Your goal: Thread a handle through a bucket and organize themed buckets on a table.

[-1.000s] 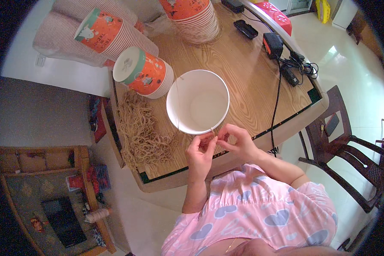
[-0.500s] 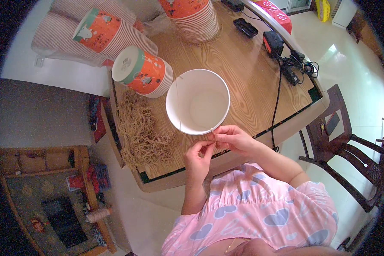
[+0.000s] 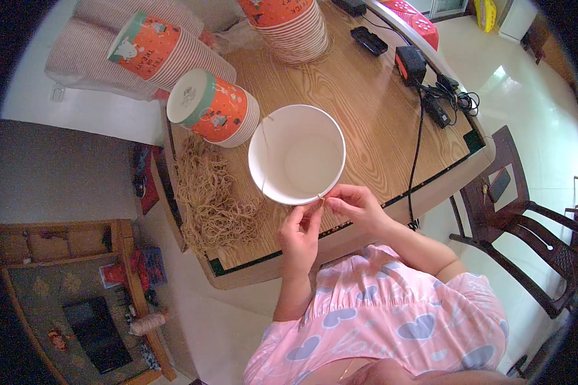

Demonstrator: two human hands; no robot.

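A white paper bucket stands upright near the table's front edge, its mouth turned up toward me. Thin tan cord crosses the bucket's left side from the far rim to the near one, and a short end passes over the near rim. At that near rim my left hand pinches the cord just outside the bucket. Beside it, my right hand pinches at the same spot, its fingertips almost meeting the left ones. The knot or loop between them is too small to make out. Left of the bucket lies a heap of tangled tan cords.
Behind the cord heap lies a tilted stack of orange and green printed buckets. More stacks stand at the far left and far middle. A black charger with cables lies at the right. A dark wooden chair stands beyond the table.
My hands have shifted slightly, the left one rising closer to the bucket's rim. The cord inside the bucket has slid a little to the left at the near rim.
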